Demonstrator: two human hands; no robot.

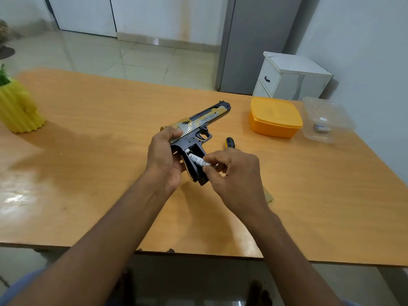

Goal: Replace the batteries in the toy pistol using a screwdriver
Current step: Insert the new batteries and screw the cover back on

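Gripping the toy pistol [194, 131] by its rear, the left hand [164, 157] steadies it while the right hand [229, 171] pinches a battery [198, 161] at the open grip, where a tilted battery could jam or slip loose.

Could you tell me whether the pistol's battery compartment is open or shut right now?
Open: the pistol shows a bare cavity in its grip, and the right hand pinches a battery at it.

an orange-brown wooden table [92, 164] carries a ribbed yellow pot [19, 109] at its left edge, an orange lidded box [273, 117], a clear plastic tub [324, 120] and a screwdriver handle [229, 142].
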